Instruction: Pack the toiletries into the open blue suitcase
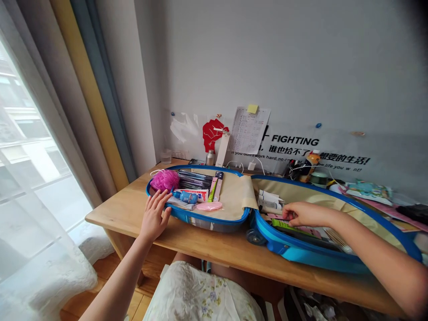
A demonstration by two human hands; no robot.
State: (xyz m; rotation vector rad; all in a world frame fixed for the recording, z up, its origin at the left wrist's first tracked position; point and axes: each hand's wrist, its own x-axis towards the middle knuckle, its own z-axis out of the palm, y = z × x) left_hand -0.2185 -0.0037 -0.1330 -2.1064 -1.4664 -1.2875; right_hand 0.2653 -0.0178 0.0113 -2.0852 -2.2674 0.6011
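An open blue suitcase [214,219] lies flat on the wooden desk [127,209]. My left hand [154,215] rests open, fingers spread, on the rim of its left half, just below a pink bath pouf [165,179] and beside a small blue bottle [186,196]. My right hand [300,213] reaches into the right half with fingers curled down on flat packets, next to white tubes [269,200]. Whether it grips one I cannot make out. A pink soap-shaped item [209,206] lies in the left half.
Against the wall stand a silver bottle [210,157], an orange-capped bottle [311,162], cables and papers. Cluttered bags and papers [369,191] fill the desk's right end. A curtain and window are at left. My lap in a floral skirt [197,294] sits below the desk edge.
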